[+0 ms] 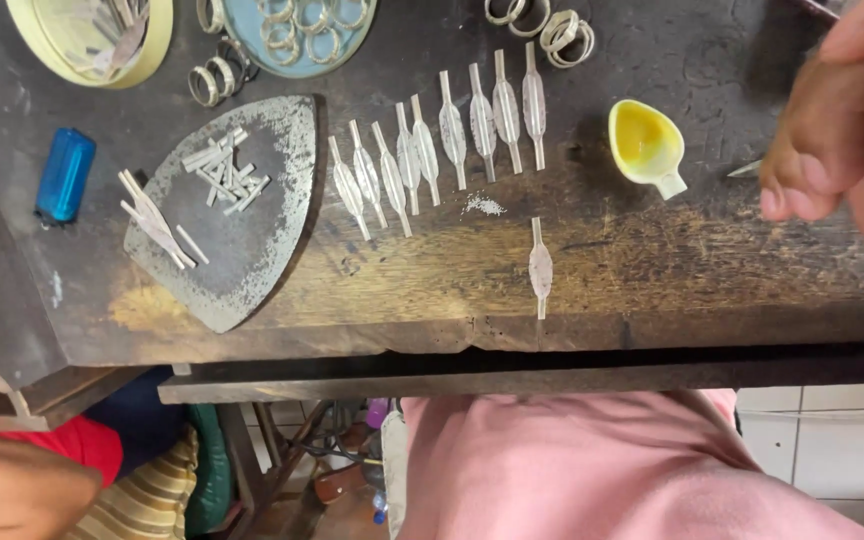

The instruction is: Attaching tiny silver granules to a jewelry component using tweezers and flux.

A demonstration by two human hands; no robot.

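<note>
Right hand (832, 120) at the upper right edge, fingers curled together, grip pinching a thin metal tool whose tip (744, 170) pokes out toward the small yellow dish (644, 145) on the dark wooden counter (652, 260). Left hand (12, 490) low at the bottom left, below the counter, blurred; cannot tell its grip. A single flat silver blank (540, 268) lies alone near the counter's front edge, below a row of similar blanks (442, 150). Triangular metal plate (242, 230) with small strips at left, blue lighter (64, 175) beside it, rings (552, 25) along the top.
</note>
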